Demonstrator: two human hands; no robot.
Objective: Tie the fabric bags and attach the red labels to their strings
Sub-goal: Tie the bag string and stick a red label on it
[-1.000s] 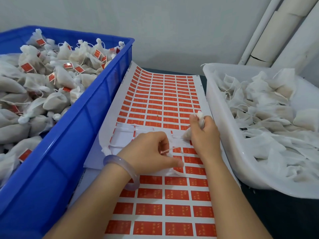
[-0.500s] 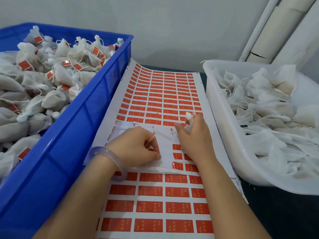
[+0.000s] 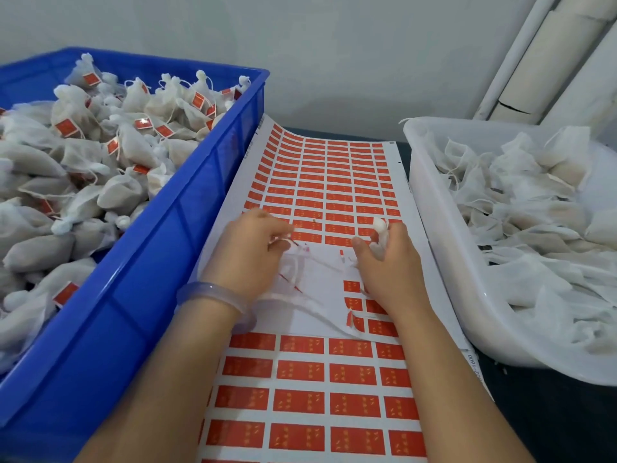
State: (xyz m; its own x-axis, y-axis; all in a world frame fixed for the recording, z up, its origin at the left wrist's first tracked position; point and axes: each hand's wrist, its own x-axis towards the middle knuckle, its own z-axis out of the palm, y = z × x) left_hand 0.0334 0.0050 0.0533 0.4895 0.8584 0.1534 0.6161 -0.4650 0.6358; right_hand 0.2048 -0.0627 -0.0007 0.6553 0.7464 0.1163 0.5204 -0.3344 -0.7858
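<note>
Two hands over a long white backing sheet of red rectangular labels (image 3: 320, 182), which lies between a blue plastic crate (image 3: 187, 208) and a white plastic tub (image 3: 430, 235). Right hand (image 3: 390, 265) grips a small white fabric bag (image 3: 380, 233), fingers curled round it, gathered top poking up. Left hand (image 3: 253, 252), pale translucent bangle (image 3: 213, 292) on its wrist: fingers curled down at the sheet's peeled patch; blurred, cannot tell what they pinch. Crate: tied, red-tagged bags (image 3: 127, 192). Tub: loose untagged bags (image 3: 521, 208).
</note>
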